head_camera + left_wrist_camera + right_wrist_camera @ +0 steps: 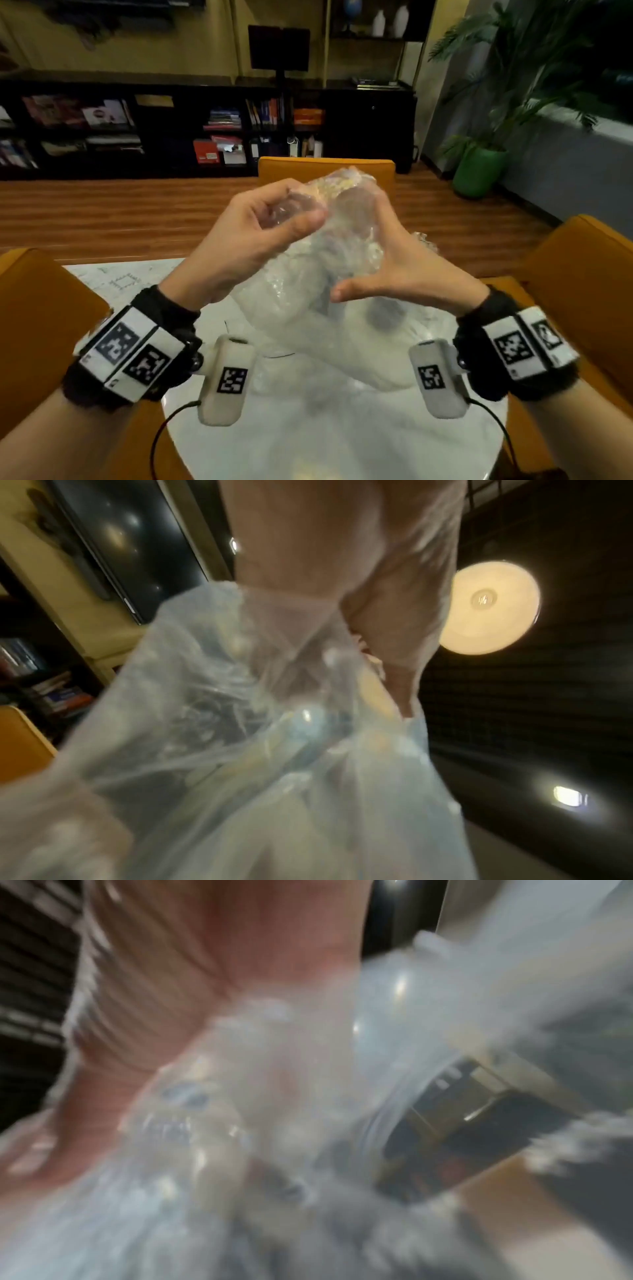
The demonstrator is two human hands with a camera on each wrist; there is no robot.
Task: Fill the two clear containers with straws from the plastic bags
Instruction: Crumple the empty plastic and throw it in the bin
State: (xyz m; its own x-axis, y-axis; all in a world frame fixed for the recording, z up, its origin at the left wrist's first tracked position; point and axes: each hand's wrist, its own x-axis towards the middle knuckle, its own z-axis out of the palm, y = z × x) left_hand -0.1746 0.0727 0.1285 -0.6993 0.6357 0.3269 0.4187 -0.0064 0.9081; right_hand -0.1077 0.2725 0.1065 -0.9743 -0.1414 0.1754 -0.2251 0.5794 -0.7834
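A large clear plastic bag [308, 291] is held up over the white round table [325, 438]. My left hand [274, 219] grips the bag's bunched top, fingers and thumb curled round the film. My right hand [376, 260] lies against the bag's right side with its fingers straight and its thumb spread out to the left. Through the film of the plastic bag [240, 723] in the left wrist view, long pale and dark shapes show, too blurred to name. The right wrist view is smeared: the palm and the plastic bag [274, 1096] across it. I cannot make out the clear containers.
Orange chairs stand at the left [34, 325], the right [582, 274] and the far side [325, 168] of the table. A sheet with line drawings [120, 277] lies at the table's far left. More crumpled plastic [423, 240] shows behind my right hand.
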